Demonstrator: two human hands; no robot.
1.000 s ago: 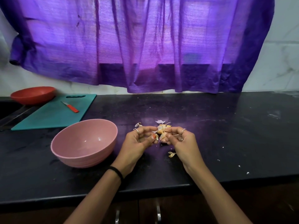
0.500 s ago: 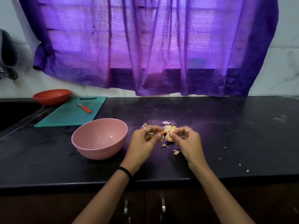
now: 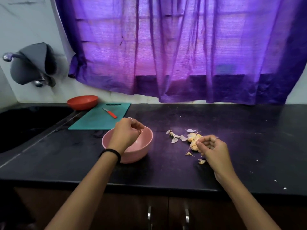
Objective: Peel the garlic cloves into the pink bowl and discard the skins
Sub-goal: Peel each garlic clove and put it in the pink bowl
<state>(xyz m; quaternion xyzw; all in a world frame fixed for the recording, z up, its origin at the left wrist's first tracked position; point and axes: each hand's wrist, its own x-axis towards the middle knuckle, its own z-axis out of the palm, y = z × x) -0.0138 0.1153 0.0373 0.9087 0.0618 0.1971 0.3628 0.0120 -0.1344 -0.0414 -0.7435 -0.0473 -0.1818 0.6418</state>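
The left hand [image 3: 126, 133] hovers over the pink bowl [image 3: 141, 146], fingers curled; what its grip holds I cannot tell. The right hand [image 3: 211, 146] pinches garlic [image 3: 193, 141] on the desk [image 3: 166, 171], right of the bowl, skins [image 3: 176, 137] scattered around.

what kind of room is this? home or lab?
Most likely a home kitchen: a black countertop with a sink and a wall tap at its left end, a teal cutting board carrying a small red-handled knife, and a purple curtain behind.
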